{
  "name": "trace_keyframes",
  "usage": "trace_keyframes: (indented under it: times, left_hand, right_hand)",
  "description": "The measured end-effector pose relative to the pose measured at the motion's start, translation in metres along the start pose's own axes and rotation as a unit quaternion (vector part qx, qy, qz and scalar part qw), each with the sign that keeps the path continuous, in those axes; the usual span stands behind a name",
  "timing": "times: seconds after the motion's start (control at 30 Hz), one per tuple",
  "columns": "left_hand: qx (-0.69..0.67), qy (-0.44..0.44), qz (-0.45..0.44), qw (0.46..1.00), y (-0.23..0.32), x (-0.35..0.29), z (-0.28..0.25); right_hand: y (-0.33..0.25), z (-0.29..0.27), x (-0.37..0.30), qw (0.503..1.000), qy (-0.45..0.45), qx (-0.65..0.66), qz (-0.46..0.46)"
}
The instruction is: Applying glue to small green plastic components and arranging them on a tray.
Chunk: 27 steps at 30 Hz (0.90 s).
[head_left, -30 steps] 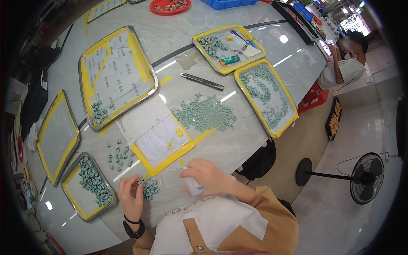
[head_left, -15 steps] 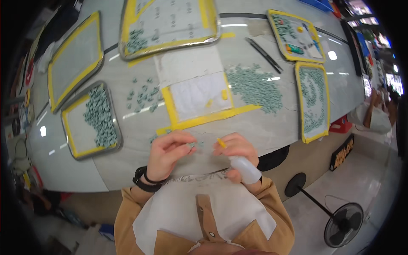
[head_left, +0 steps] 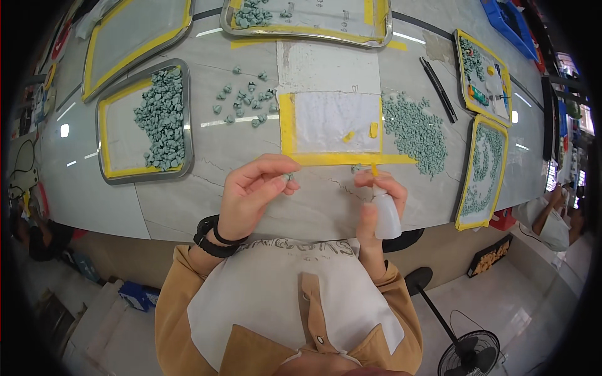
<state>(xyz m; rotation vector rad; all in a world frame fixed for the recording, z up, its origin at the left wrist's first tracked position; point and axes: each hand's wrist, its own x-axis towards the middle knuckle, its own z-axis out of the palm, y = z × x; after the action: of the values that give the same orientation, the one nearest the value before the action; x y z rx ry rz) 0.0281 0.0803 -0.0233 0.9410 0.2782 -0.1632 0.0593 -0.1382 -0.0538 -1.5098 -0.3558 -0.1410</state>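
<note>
My left hand (head_left: 249,195) is raised over the near side of the table, its thumb and fingertips pinching a small grey-green piece (head_left: 288,177). My right hand (head_left: 369,224) is wrapped round a white squeeze bottle (head_left: 387,216). The bottle's narrow yellow tip (head_left: 374,169) points away from me, apart from the piece. Just beyond the hands lies a white sheet (head_left: 329,119) edged with yellow tape. A few bits of yellow rest on it. Another grey-green piece (head_left: 356,168) sits by the tape, close to the bottle tip.
Larger grey-green pieces (head_left: 244,99) lie scattered left of the sheet; a spread of smaller ones (head_left: 414,135) lies right. A taped metal tray (head_left: 108,135) of pieces stands left, others (head_left: 469,216) right. Black tweezers (head_left: 439,89) lie at the back right. A fan (head_left: 470,354) stands on the floor.
My right hand has moved away from the left, and the bottle has turned so its tip points straight away from me. The left hand still pinches its piece. The whole view has shifted.
</note>
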Motion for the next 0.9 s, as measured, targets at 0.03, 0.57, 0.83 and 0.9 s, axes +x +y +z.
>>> trace_keyframes:
  times: [0.03,0.57,0.83,0.9]
  left_hand:
    - [-0.001,0.0,0.0,1.0,0.0,-0.001,0.001]
    - [0.015,-0.044,-0.097,0.994,-0.004,0.004,0.011]
    - [0.03,-0.053,-0.071,0.996,-0.003,0.003,0.011]
    - [0.048,-0.044,-0.066,0.996,-0.003,0.003,0.011]
  right_hand:
    - [0.0,0.001,0.002,1.0,0.0,-0.001,0.0]
    - [-0.027,0.013,0.01,0.992,-0.105,0.054,-0.034]
    - [-0.038,0.013,0.018,0.985,-0.173,-0.007,0.012]
    - [-0.037,0.013,0.019,0.985,-0.174,-0.02,-0.001]
